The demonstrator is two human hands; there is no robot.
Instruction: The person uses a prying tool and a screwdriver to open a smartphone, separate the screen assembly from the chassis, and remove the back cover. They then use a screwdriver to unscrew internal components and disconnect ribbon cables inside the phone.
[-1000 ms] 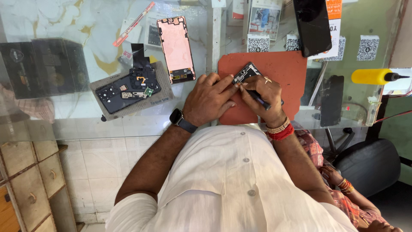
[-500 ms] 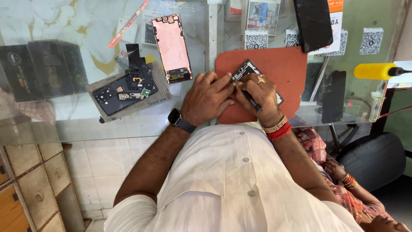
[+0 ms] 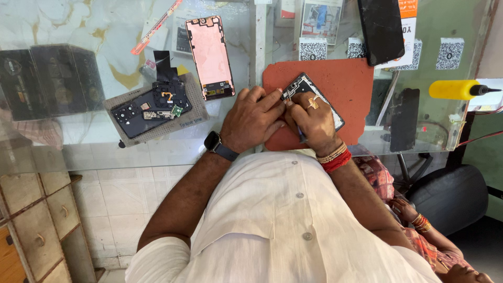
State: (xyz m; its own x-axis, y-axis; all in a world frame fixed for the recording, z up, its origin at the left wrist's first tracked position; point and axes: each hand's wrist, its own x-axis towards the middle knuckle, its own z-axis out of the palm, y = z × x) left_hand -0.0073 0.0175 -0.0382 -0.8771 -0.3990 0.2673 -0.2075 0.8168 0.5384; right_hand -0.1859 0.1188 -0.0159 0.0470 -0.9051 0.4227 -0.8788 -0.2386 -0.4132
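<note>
both of your hands have closed in over the opened phone [image 3: 313,99] since a second ago. your right hand [image 3: 310,121] then lay lower on the device with a dark slim tool angled out from the fingers; now it has slid up so its fingertips meet those of your left hand [image 3: 253,119] at the phone's upper corner, where the exposed board parts show. the tool is now mostly hidden under the right hand, only a dark sliver showing below the palm, so i cannot tell how firmly it is gripped. the left hand is curled, fingertips pressed down on the phone's edge, holding it flat on the red work mat [image 3: 343,86].

the phone itself has barely shifted; it lies tilted on the mat, near its middle. judging from that, the work has narrowed from a broad hold to a fine spot at that corner.

to your left on the glass bench [image 3: 78,136], the pink-backed display panel [image 3: 209,55] and the dark back cover with loose parts [image 3: 149,110] on its grey pad sit well apart from your hands, untouched.
</note>
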